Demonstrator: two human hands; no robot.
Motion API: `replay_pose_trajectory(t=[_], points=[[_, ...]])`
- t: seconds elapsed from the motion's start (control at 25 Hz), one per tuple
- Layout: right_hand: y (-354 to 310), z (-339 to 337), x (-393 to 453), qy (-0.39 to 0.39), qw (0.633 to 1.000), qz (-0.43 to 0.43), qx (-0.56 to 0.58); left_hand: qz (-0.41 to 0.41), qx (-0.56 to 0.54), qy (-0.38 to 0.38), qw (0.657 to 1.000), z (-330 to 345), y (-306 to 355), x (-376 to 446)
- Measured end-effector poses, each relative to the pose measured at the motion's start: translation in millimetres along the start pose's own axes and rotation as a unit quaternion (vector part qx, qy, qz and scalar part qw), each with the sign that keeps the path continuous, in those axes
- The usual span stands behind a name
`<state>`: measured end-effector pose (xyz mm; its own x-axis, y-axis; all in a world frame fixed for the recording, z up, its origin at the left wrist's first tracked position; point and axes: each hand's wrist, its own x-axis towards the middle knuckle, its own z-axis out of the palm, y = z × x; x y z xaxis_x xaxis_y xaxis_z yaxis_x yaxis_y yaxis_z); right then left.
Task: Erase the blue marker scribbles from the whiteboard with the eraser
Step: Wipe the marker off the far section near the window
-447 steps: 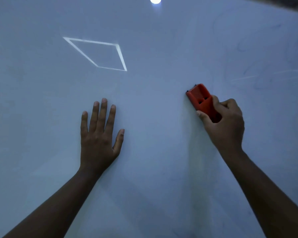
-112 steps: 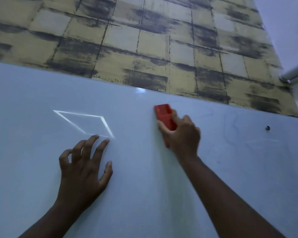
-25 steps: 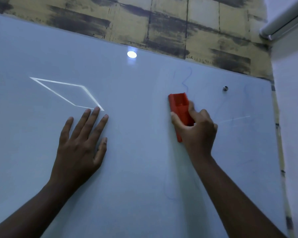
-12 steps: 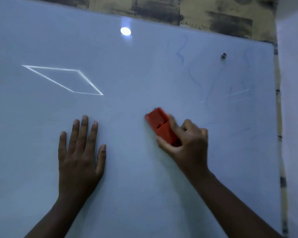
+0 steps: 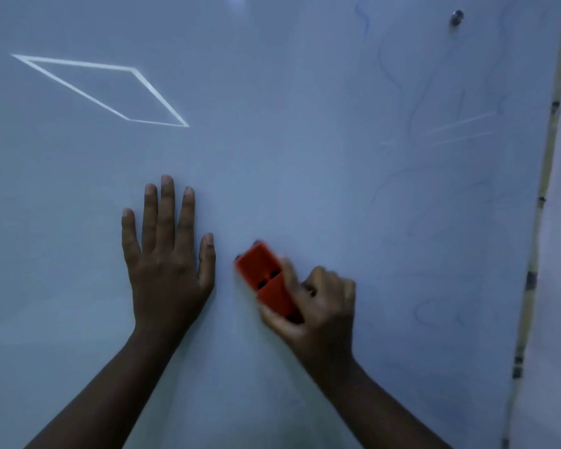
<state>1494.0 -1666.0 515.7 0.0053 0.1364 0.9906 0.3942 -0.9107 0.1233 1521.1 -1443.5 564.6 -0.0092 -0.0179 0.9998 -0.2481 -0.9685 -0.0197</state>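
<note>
The whiteboard (image 5: 272, 157) is filling nearly the whole head view, its pale glossy face running from the left edge to a yellowish, dark-spotted border strip (image 5: 546, 176) at 3 o'clock. A bright four-sided light reflection (image 5: 110, 92) is lying on the board toward 10 o'clock. Faint blue marker scribbles (image 5: 412, 102) are trailing in thin wavy lines over the board's right part, from 1 o'clock down toward 4 o'clock, well apart from both hands. The left hand (image 5: 166, 264) is resting flat on the board a little below centre, around 7 o'clock, its fingers straight, held fairly close together and pointing toward 12 o'clock, holding nothing. The right hand (image 5: 318, 306) is sitting at about 5 o'clock of centre, its fingers and thumb curled round the lower end of the red eraser (image 5: 263, 277) and gripping it. The eraser is lying against the board, tilted with its free end toward 11 o'clock, just beside the left hand's thumb but not touching it; its outline is slightly blurred. A small round metal stud (image 5: 456, 17) is sitting on the board near the top at 1 o'clock, beside the upper scribbles.
</note>
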Motion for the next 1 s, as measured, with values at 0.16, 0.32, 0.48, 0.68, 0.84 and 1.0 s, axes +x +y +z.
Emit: replay_pose_trajectory(t=[0.16,0.32,0.48,0.68,0.84,1.0], points=[[-6,-7,-31,-0.057,0.995,-0.077,-0.007,0.009,-0.007,-0.018,1.0,-3,-3,-14],[41,-31,9,-0.018,0.997,0.059,-0.045,0.021,-0.009,-0.016,1.0,-5,-5,-33],[82,-52,29,0.016,0.977,0.213,0.009,0.019,-0.008,-0.026,0.999,-6,-3,-48],[58,-48,2,-0.008,0.97,0.229,0.085,0.007,-0.01,-0.03,0.999,-6,1,-68],[-1,-32,-73,-0.124,0.986,0.091,0.059,0.007,-0.018,-0.041,0.999,-6,3,-81],[-32,-33,-132,-0.21,0.978,0.007,0.018,0.007,-0.018,-0.049,0.999,-7,4,-95]])
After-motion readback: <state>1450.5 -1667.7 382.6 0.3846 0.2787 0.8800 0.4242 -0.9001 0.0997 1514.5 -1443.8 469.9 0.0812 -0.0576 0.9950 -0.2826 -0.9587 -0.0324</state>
